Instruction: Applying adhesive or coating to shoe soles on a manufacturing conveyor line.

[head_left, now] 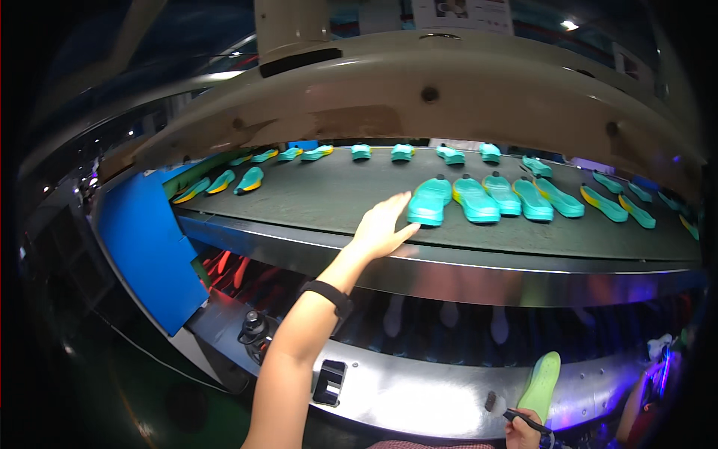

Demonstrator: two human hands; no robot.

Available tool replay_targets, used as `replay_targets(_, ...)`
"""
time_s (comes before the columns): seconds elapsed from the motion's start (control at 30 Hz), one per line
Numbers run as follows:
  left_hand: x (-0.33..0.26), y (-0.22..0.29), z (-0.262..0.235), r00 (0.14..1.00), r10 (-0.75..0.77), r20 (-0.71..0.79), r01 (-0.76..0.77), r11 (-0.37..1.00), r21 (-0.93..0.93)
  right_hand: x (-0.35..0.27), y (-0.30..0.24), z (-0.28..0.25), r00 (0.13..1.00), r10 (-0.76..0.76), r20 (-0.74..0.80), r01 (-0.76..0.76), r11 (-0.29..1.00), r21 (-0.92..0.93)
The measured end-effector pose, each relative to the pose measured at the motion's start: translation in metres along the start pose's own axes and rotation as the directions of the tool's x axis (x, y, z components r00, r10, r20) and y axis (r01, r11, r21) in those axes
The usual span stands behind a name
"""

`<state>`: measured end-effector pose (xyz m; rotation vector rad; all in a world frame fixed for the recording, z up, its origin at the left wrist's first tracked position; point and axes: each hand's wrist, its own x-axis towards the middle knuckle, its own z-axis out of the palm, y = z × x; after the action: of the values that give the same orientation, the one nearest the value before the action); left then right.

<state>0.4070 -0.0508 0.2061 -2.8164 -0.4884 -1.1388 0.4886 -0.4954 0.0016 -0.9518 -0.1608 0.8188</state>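
My left hand [383, 224] stretched flat, fingers open and empty, over the conveyor belt [329, 198], teal sole [430, 200] touching at my fingertips' two o'clock, right hand [523, 430] at five o'clock, seemingly gripping a dark brush [516, 414], green insole [541, 383] beside it

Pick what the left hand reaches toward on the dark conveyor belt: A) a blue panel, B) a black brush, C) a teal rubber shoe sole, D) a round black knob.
C: the open left hand stretches to the nearest teal rubber shoe sole on the dark conveyor belt.
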Motion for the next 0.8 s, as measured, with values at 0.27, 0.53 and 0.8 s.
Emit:
replay_targets(0.27,0.006,0.013,0.006,0.999,-0.003,-0.036,-0.004,0.979,-0.206,0.008,0.004,-0.001,0.996,-0.085,-0.038,0.087,0.995,0.04)
replay_targets(0.53,-0.108,0.064,-0.019,0.704,-0.689,0.172,0.077,-0.167,-0.983,0.005,-0.019,-0.022,0.979,-0.202,-0.002,0.202,0.977,0.071)
replay_targets(0.8,-0.249,0.109,0.043,0.893,0.011,0.451,0.301,-0.758,-0.579,0.016,-0.016,-0.021,0.976,-0.219,0.015,0.219,0.976,0.0)
